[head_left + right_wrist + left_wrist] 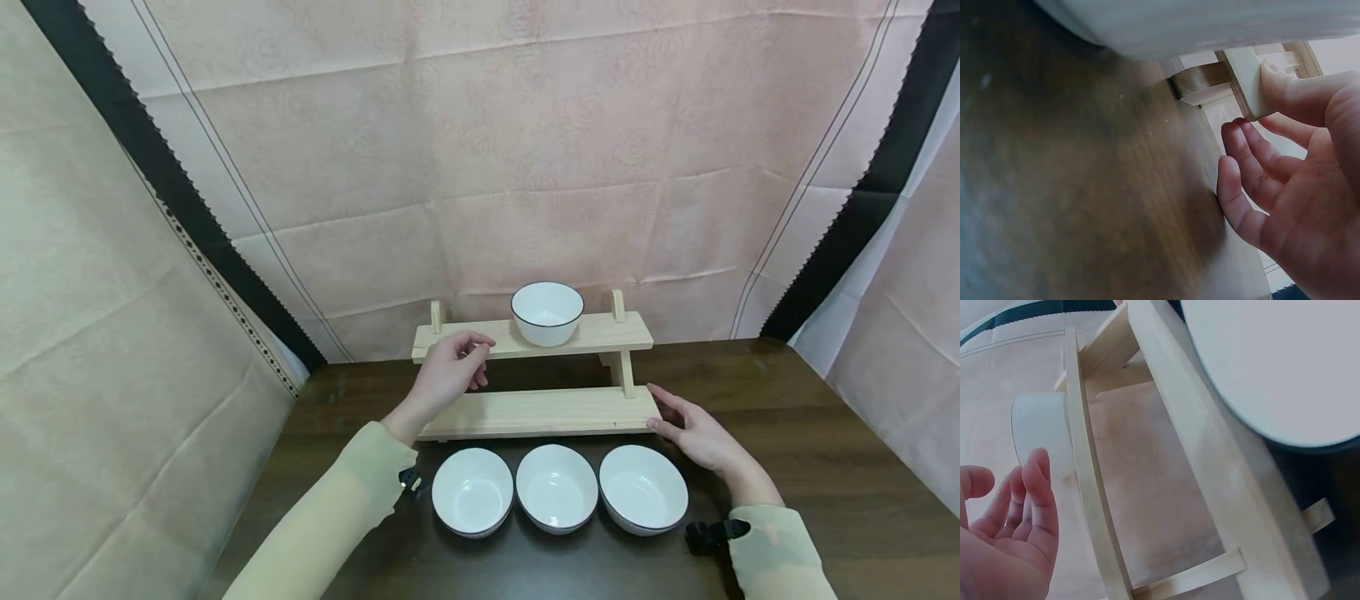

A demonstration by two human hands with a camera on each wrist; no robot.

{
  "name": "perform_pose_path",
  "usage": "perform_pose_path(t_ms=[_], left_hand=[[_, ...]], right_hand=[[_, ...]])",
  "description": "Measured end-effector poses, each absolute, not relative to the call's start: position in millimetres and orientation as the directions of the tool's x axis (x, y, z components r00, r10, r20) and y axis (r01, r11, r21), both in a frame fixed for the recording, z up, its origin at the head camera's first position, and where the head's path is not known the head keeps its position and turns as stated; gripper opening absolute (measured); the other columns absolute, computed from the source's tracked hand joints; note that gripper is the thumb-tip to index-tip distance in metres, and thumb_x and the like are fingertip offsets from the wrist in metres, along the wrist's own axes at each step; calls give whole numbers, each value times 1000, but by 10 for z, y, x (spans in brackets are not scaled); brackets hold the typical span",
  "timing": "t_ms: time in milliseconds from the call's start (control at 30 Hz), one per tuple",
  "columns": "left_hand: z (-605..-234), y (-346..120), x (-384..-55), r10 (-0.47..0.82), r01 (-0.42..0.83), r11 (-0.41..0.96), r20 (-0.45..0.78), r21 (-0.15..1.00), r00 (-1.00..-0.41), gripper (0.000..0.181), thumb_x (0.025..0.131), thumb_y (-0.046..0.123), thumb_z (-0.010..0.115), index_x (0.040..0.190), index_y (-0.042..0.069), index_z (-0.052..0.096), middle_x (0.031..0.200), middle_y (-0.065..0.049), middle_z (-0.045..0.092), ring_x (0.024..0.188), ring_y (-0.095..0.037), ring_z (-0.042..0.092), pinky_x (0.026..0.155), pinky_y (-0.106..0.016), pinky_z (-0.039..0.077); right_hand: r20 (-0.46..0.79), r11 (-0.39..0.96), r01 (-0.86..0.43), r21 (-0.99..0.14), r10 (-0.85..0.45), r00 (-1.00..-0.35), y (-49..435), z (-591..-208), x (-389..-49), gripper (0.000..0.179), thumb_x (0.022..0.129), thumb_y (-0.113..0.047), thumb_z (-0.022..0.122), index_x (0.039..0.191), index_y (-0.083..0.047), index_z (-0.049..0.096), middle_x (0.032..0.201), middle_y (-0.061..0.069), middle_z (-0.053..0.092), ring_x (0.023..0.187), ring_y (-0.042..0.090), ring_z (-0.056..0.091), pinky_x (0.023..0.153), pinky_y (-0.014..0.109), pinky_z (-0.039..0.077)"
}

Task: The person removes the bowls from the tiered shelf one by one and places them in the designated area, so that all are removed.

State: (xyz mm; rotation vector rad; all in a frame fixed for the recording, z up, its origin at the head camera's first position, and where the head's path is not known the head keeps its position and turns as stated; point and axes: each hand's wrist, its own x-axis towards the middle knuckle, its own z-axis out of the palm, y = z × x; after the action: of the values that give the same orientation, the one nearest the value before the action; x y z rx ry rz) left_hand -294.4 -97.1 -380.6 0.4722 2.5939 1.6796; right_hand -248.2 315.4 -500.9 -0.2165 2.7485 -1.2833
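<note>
A two-tier wooden shelf stands on the table, and one white bowl with a dark rim sits on its upper board. My left hand hovers before the upper board's left part, its fingers loosely curled with nothing between them. In the left wrist view, that hand is apart from the boards. My right hand grips the right end of the lower board. The right wrist view shows the thumb on top of the board and the other fingers around its end.
Three more white bowls stand in a row in front of the shelf: a left bowl, a middle bowl and a right bowl. The dark wooden table ends at a pale cloth backdrop.
</note>
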Motion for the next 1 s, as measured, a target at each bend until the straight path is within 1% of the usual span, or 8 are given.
perform_pose_path(t_ms=[233,400,600,800,900,1000], left_hand=[[-3729,-800,-3067,224,276,433,194,858,-955,32,111,24,59,134,7,73,90,-8,66,73,-24,70,68,-28,61],[-3689,-696,-3140,200,277,384,214,881,-956,32,110,22,59,135,5,71,90,-9,66,70,-20,70,67,-28,60],[-3657,-587,-3201,162,270,358,226,894,-961,30,109,21,61,134,7,71,90,-6,65,69,-23,71,64,-26,58],[-3650,-453,-3277,154,304,377,264,875,-952,37,106,19,65,140,4,67,96,-6,65,68,-27,73,60,-26,58],[-3661,-393,-3304,159,316,405,274,858,-948,42,106,19,66,146,3,62,95,-5,63,68,-24,72,60,-23,57],[-3683,-346,-3332,165,320,430,275,844,-947,46,107,20,65,149,5,58,93,-3,61,67,-16,68,61,-21,56]], right_hand=[[-33,629,-81,-773,-167,-985,3172,-5032,-2479,73,111,-22,61,171,1,26,163,36,46,138,49,60,110,61,56],[-26,625,-88,-775,-170,-985,3171,-5031,-2471,73,111,-21,62,170,2,27,163,37,45,138,50,60,110,61,56],[-24,627,-91,-774,-172,-985,3154,-5020,-2471,73,110,-21,62,170,2,28,161,37,49,136,48,61,108,58,57],[-31,623,-83,-778,-170,-985,3148,-5013,-2477,73,111,-22,62,171,1,27,161,36,48,138,49,60,110,60,57],[-39,624,-76,-778,-167,-985,3148,-5009,-2475,73,111,-22,62,171,1,27,161,36,48,137,49,60,110,61,56],[-44,626,-70,-777,-164,-985,3148,-5006,-2473,73,111,-22,62,171,1,27,160,36,49,135,47,61,109,61,57]])
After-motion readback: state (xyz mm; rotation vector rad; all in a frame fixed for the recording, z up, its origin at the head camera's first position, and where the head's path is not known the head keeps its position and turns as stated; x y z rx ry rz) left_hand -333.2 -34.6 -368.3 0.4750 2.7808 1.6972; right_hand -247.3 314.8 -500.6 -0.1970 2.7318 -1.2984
